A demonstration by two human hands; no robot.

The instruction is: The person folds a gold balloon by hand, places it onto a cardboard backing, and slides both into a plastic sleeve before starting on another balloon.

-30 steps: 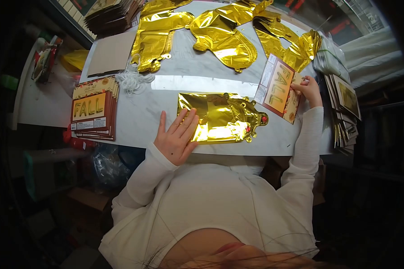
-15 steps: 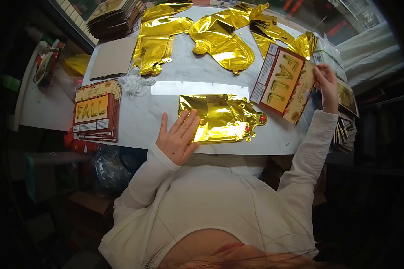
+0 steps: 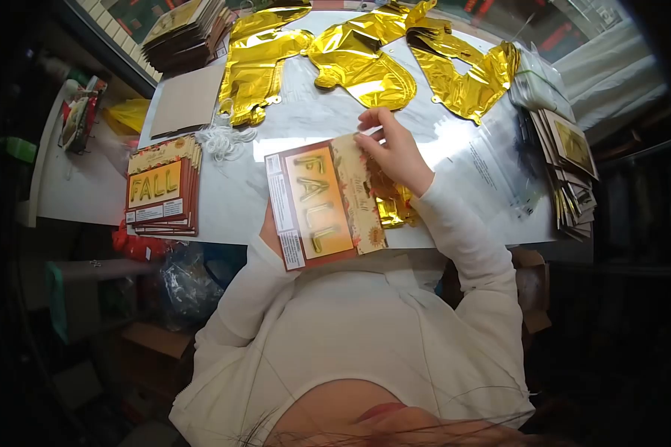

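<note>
A printed FALL card [image 3: 322,205] is turned sideways above the table in front of me. My right hand [image 3: 397,153] pinches its upper right edge between thumb and fingers. Behind the card's left side, only a strip of my left hand [image 3: 270,231] shows; its fingers are hidden. The folded gold foil balloon [image 3: 397,212] lies under the card, mostly covered, with a shiny part peeking out at the right.
More gold foil balloons [image 3: 365,67] lie along the back. At left are stacked FALL cards [image 3: 155,186], white string [image 3: 227,141] and a plain card [image 3: 188,100]. Clear plastic bags [image 3: 499,167] and a card stack [image 3: 570,160] sit at right.
My right hand has brought the FALL card leftward from the right side, over the folded foil balloon. The card now covers most of the balloon and my left hand.
</note>
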